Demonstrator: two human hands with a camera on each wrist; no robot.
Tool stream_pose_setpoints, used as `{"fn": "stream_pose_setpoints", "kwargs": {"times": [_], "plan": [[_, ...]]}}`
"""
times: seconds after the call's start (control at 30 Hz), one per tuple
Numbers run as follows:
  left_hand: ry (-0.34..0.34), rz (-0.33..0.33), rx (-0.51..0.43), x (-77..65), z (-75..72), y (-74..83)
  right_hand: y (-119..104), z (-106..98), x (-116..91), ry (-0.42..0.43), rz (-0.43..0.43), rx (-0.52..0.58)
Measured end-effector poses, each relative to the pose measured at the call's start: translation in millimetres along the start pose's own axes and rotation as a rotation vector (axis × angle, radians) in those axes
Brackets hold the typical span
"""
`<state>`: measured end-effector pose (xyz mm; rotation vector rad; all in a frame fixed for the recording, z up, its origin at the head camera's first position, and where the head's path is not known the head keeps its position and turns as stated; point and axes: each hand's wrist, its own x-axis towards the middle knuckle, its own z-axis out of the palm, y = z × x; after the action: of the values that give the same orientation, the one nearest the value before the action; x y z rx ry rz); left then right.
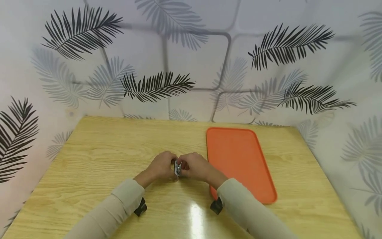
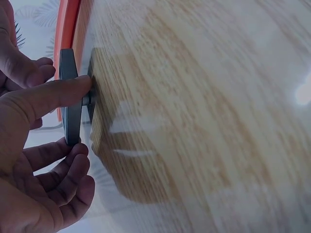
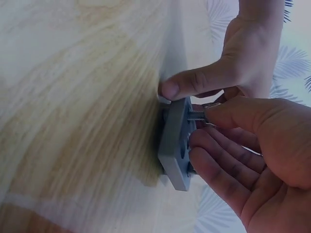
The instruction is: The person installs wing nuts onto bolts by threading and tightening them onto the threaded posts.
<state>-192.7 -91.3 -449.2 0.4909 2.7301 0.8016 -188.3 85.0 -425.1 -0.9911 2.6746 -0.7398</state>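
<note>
Both hands meet over the table around a small grey plate (image 3: 172, 150) with holes in it, held on edge. My left hand (image 1: 162, 165) grips the plate by its edges, thumb on one side and fingers on the other, as the left wrist view shows. A bolt (image 3: 196, 116) passes through the plate, its threaded end sticking out on the right hand's side. With thumb and fingers, my right hand (image 1: 197, 166) pinches the end of this bolt; the fingertips hide what sits there. Another bolt end (image 3: 191, 171) shows lower on the plate, partly behind the right fingers.
An orange tray (image 1: 238, 162) lies on the wooden table (image 1: 119, 142) to the right of the hands, its near left corner partly behind the right forearm. A wall covering with a leaf pattern (image 1: 191, 59) rises behind the table. Dark wrist devices (image 1: 216, 205) hang below both sleeves.
</note>
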Motion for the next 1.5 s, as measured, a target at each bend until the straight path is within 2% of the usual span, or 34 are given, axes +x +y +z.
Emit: {"fn": "stream_pose_setpoints", "kwargs": {"times": [0.2, 0.4, 0.5, 0.63, 0.77, 0.93, 1.23, 1.4, 1.5], "plan": [[0.013, 0.002, 0.003, 1.3, 1.8, -0.3, 0.3, 5.8, -0.2, 0.062, 0.040, -0.004], [0.013, 0.007, -0.001, 2.3, 2.0, -0.3, -1.3, 8.7, 0.2, 0.073, 0.071, -0.073], [0.022, 0.031, -0.003, 0.3, 0.7, 0.0, -0.6, 7.7, -0.3, 0.078, 0.065, -0.096], [0.029, 0.056, 0.010, -3.7, -1.4, 2.1, 2.9, 1.4, -1.1, 0.090, 0.049, -0.041], [0.018, 0.017, 0.008, -3.4, -1.4, 3.2, 5.4, -4.2, 0.4, 0.032, -0.013, 0.029], [0.001, 0.010, 0.005, -2.2, 0.0, 3.1, 4.3, -2.9, 2.0, -0.070, -0.049, 0.036], [0.017, 0.028, 0.019, -2.3, 1.1, 3.1, 1.9, 0.5, 2.5, -0.037, 0.022, -0.031], [0.021, 0.033, 0.021, -2.1, 1.3, 2.4, 2.1, -0.7, -0.4, -0.029, 0.050, -0.021], [0.020, 0.031, 0.013, -3.2, 0.3, 3.7, 3.5, -2.7, -1.2, -0.015, 0.038, -0.003]]}}
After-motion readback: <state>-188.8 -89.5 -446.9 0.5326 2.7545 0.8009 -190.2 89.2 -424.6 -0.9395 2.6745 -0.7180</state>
